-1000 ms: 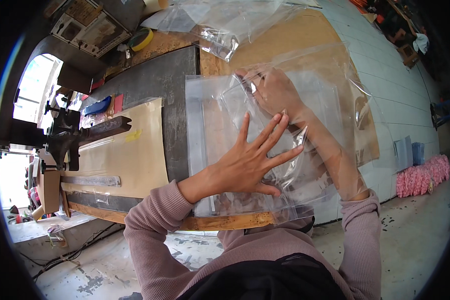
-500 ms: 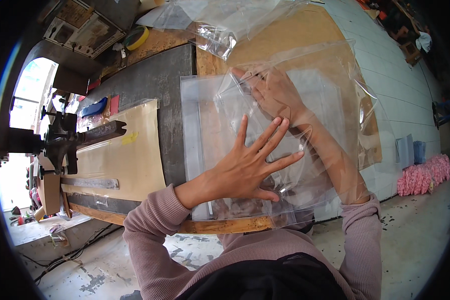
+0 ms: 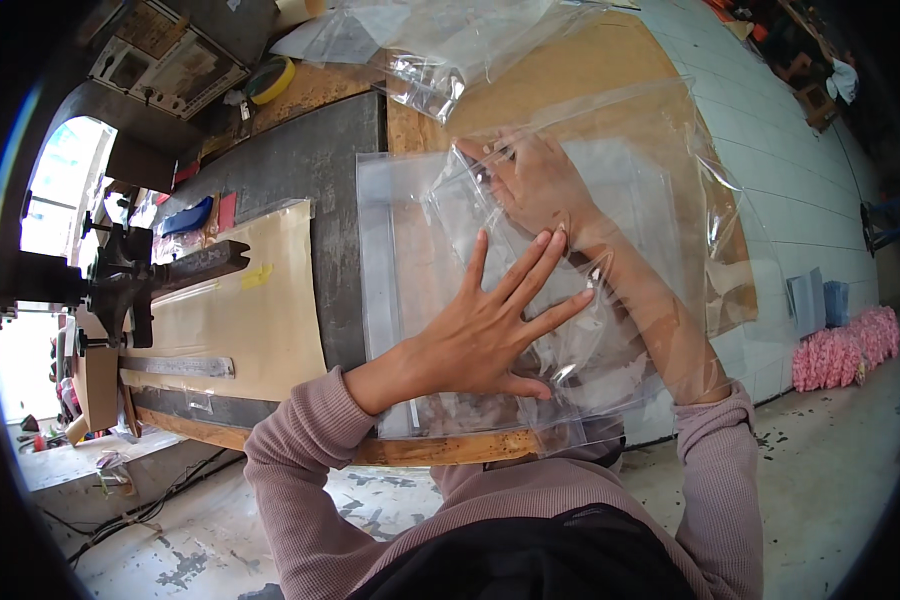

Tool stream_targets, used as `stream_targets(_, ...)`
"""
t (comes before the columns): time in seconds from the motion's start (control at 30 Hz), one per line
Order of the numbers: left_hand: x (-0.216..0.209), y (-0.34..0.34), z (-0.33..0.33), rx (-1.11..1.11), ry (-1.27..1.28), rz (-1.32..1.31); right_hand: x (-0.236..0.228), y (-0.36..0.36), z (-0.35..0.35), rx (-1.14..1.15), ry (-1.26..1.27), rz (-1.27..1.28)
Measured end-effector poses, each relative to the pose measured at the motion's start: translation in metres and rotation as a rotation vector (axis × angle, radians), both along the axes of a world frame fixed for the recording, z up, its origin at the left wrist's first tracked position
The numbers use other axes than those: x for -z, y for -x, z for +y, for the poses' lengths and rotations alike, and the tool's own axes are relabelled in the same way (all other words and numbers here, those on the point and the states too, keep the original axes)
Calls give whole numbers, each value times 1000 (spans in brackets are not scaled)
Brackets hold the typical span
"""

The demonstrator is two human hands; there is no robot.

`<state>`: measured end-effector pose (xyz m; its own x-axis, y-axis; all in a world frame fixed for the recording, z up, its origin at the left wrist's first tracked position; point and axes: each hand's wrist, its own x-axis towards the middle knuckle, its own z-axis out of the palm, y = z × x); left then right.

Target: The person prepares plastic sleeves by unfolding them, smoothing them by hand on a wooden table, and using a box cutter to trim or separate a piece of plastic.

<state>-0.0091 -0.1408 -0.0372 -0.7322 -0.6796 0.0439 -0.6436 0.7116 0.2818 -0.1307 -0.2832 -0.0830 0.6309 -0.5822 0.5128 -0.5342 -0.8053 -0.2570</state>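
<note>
A large clear plastic bag (image 3: 630,370), creased and glossy, lies over a stack of clear plastic sheets (image 3: 375,260) at the table's near edge. My left hand (image 3: 495,320) rests palm down on the bag with its fingers spread, holding nothing. My right hand (image 3: 545,190) shows through the film, and the bag covers it and most of its forearm. Its fingers bend at the bag's far left edge, closed on the film there; glare and creases partly blur the fingertips. The left fingertips lie close to the right wrist.
Left of the bag are a dark work mat (image 3: 335,150), a tan board (image 3: 290,270), a steel ruler (image 3: 185,366) and a black machine arm (image 3: 205,267). More clear film (image 3: 440,50) and a yellow tape roll (image 3: 272,80) lie at the back. Pink bundles (image 3: 845,350) sit on the floor at right.
The view has shifted very slightly. My right hand has turned a little under the film, and the film's folds have moved slightly left. My left hand stays spread on the bag.
</note>
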Motion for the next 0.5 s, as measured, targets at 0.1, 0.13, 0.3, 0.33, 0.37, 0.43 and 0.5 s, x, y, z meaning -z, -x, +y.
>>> stream_targets(0.1, 2, 0, 0, -7, 3, -5, -5, -2, 4, 48, 26, -5)
stream_targets(0.13, 2, 0, 0, -11, 11, -3, -7, -4, 4, 90, 40, 114)
stream_targets(0.3, 3, -3, 0, -22, 19, -4, -19, -3, 0, 158, 2, 321)
stream_targets(0.33, 4, -3, -2, -19, 8, 80, -15, 3, -7, 84, -25, 214)
stream_targets(0.37, 2, -3, -4, -15, -3, 164, -11, 10, -13, 8, -49, 108)
stream_targets(0.43, -4, -10, -10, -138, -6, 238, -12, 9, -9, -22, -48, 25)
stream_targets(0.5, 0, -22, -24, -367, 106, 220, -12, 6, -6, -46, -53, -55)
